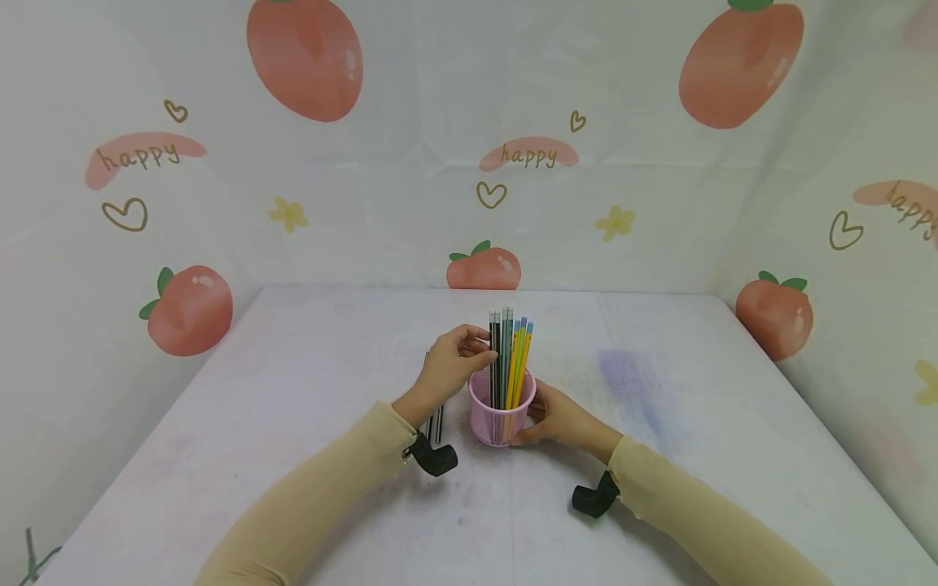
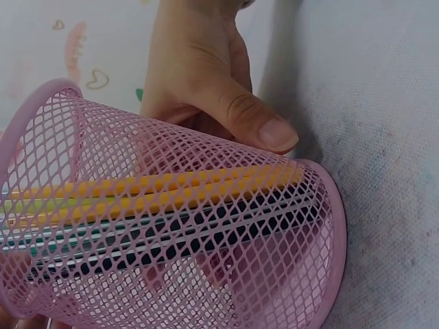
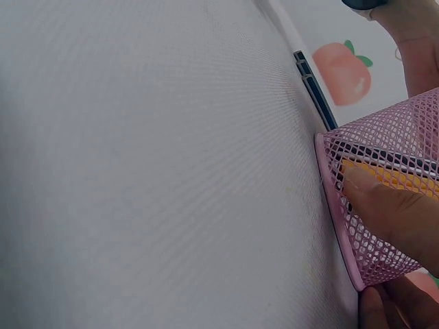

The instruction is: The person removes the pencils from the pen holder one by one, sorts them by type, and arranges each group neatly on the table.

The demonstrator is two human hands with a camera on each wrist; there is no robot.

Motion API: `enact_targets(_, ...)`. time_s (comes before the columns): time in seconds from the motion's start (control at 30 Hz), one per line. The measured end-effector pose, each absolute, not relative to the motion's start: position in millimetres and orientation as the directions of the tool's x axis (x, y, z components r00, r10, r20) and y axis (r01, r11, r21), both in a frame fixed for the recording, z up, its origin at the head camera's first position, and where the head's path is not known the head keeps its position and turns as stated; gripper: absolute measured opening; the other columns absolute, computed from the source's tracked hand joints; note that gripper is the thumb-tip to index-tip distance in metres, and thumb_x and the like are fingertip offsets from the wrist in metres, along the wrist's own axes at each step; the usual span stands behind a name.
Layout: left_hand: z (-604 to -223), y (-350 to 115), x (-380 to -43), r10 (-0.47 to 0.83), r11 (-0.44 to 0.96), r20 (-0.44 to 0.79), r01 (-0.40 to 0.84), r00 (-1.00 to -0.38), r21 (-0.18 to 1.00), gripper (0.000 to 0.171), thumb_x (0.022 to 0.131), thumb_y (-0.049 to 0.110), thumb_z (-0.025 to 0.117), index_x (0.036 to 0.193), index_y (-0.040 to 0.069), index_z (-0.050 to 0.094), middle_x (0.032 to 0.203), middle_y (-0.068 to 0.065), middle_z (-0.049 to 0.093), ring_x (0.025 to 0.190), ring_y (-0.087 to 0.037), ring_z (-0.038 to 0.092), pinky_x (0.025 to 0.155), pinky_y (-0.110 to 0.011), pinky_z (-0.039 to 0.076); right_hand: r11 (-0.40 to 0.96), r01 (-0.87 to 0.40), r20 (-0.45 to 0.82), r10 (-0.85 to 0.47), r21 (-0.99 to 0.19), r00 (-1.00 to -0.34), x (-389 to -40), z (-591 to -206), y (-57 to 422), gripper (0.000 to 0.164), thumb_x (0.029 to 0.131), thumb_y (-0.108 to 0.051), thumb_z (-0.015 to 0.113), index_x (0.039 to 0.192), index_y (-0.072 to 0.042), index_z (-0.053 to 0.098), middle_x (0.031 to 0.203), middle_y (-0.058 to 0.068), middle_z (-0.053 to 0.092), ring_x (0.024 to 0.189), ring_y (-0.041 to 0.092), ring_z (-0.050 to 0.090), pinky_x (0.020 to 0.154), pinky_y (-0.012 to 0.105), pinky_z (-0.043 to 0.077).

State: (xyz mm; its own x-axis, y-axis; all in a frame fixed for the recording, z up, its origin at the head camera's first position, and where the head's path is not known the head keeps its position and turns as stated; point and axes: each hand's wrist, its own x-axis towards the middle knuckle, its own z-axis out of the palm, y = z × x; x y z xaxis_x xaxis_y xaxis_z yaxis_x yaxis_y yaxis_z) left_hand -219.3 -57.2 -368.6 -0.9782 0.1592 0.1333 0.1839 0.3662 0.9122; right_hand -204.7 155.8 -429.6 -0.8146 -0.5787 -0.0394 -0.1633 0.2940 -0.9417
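A pink mesh pencil cup [image 1: 500,423] stands upright on the table, holding several pencils [image 1: 522,358]: black, dark green and yellow ones, their upper ends above the rim. My right hand [image 1: 567,419] grips the cup low on its right side; in the right wrist view its thumb [image 3: 384,205] lies against the mesh. Over the cup's left rim, my left hand [image 1: 458,358] pinches a black pencil [image 1: 493,374] between thumb and fingers. Through the mesh in the left wrist view, the pencils' lower ends [image 2: 295,219] lie near the cup's base.
A few dark pencils [image 1: 440,425] lie on the table left of the cup, partly hidden behind my left wrist. Both wrists wear a black camera mount [image 1: 434,457]. A white cloth printed with fruit [image 1: 484,268] hangs behind the pale table [image 1: 352,325].
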Motion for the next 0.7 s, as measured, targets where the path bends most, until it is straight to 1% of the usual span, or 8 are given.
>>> enact_targets(0.1,-368.7,-56.2,-219.0,0.157,0.372,0.131,0.181,-0.979,0.91,0.025,0.088,0.015,0.072,0.11,0.008,0.064,0.096,-0.007,0.069,0.082,-0.015,0.063,0.069,-0.024,0.054,0.29,-0.17,-0.033,-0.583,-0.942,-0.812,-205.2,-430.7,155.9,0.101,0.07,-0.002,0.085,0.151,0.001,0.023,0.147,0.022,0.043,0.134,0.038,0.042,0.113,0.049,0.033)
enact_targets(0.4,-369.1,-56.4,-219.2,0.16,0.363,0.152,0.201,-0.975,0.91,0.023,0.087,0.014,0.072,0.108,0.008,0.065,0.094,-0.007,0.069,0.08,-0.015,0.062,0.065,-0.022,0.051,0.303,-0.163,-0.046,-0.579,-0.939,-0.814,-204.8,-428.9,155.3,0.102,0.072,-0.005,0.085,0.152,-0.003,0.022,0.149,0.019,0.04,0.136,0.038,0.04,0.114,0.05,0.031)
enact_targets(0.57,-367.6,-57.6,-219.6,0.164,0.347,0.174,0.222,-0.971,0.911,0.023,0.087,0.012,0.072,0.109,0.007,0.065,0.095,-0.009,0.069,0.082,-0.017,0.063,0.068,-0.024,0.053,0.322,-0.201,-0.028,-0.586,-0.925,-0.81,-204.7,-428.7,155.7,0.103,0.072,-0.013,0.086,0.152,-0.004,0.022,0.149,0.019,0.041,0.135,0.036,0.043,0.113,0.048,0.034)
enact_targets(0.7,-364.3,-58.5,-220.8,0.16,0.313,0.205,0.246,-0.966,0.917,0.023,0.087,0.008,0.072,0.108,0.003,0.065,0.097,-0.013,0.068,0.083,-0.019,0.064,0.073,-0.027,0.057,0.315,-0.2,-0.026,-0.589,-0.928,-0.808,-205.0,-428.4,155.7,0.104,0.071,-0.012,0.086,0.153,-0.004,0.021,0.149,0.018,0.041,0.135,0.035,0.042,0.113,0.048,0.033)
